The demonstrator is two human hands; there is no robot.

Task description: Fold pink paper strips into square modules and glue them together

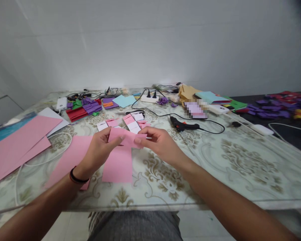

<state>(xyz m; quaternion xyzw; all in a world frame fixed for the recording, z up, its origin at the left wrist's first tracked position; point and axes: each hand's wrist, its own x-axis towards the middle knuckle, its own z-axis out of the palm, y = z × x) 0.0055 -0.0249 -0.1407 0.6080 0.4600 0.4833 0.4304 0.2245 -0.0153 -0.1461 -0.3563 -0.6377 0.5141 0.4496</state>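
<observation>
I have left hand and right hand both pinching the pink paper, thumbs uppermost, over a pink sheet.

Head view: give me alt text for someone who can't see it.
The left hand and right hand hold pink paper above a patterned tablecloth. Pink and white paper pieces lie just beyond them, a black glue gun to the right, purple paper pieces at back left.

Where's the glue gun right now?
Head view, right of centre: the black glue gun lies on the patterned tablecloth, beyond and to the right of the right hand, a black cable looping from its right end.
</observation>
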